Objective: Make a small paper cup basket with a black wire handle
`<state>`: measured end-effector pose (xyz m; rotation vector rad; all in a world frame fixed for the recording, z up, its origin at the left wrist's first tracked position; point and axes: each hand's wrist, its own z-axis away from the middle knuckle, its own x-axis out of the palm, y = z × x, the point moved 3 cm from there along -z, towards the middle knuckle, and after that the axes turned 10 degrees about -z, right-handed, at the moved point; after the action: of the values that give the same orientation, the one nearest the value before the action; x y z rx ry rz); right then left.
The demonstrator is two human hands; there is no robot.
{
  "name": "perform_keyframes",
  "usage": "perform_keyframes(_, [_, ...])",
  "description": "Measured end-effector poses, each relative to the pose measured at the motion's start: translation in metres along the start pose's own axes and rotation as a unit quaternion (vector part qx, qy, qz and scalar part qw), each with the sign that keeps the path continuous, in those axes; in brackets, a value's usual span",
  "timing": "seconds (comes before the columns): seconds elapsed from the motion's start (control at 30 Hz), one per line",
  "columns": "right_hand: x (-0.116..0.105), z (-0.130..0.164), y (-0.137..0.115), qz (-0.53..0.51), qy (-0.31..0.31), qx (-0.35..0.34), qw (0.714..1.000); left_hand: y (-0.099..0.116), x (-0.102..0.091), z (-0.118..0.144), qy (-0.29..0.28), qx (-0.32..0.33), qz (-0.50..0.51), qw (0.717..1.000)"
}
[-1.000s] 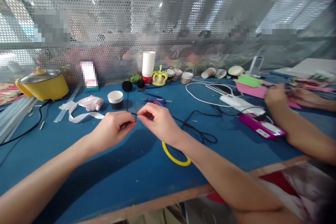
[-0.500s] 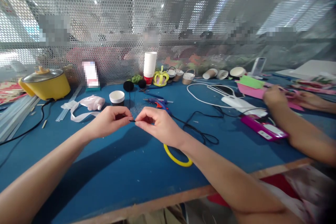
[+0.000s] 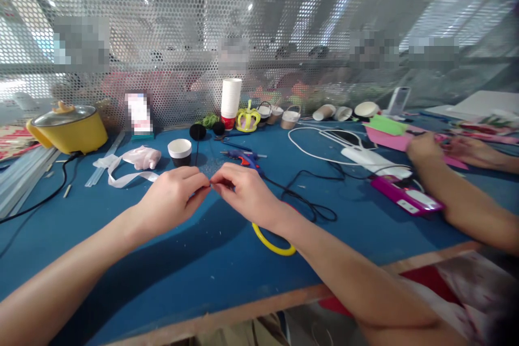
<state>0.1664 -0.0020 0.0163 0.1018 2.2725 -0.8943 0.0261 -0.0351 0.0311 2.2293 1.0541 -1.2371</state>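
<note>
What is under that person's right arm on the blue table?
A yellow ring lies on the blue table under the right wrist. Only its front curve shows; the rest is covered by the arm. The right hand meets the left hand, pinching something too small to tell.

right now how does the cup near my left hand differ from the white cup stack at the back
The single cup is short, black-sided with a white rim, standing alone in front. The cup stack is tall, many white cups nested, red at its base, against the mesh wall. Both stand on the blue table.
</note>
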Motion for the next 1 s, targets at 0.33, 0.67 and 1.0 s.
perform_keyframes(0.33, [0.002, 0.002, -0.010, -0.064, -0.029, 0.041, 0.997, -0.028, 0.003, -0.004, -0.096, -0.112, 0.212, 0.966])
perform_keyframes(0.67, [0.000, 0.000, 0.009, -0.179, 0.065, 0.118, 0.975, -0.025, 0.024, 0.000, -0.101, -0.184, 0.334, 0.919])
perform_keyframes(1.0, [0.002, 0.001, -0.006, 0.009, -0.020, -0.012, 1.000, -0.007, -0.001, -0.002, 0.001, -0.038, 0.058, 0.998])
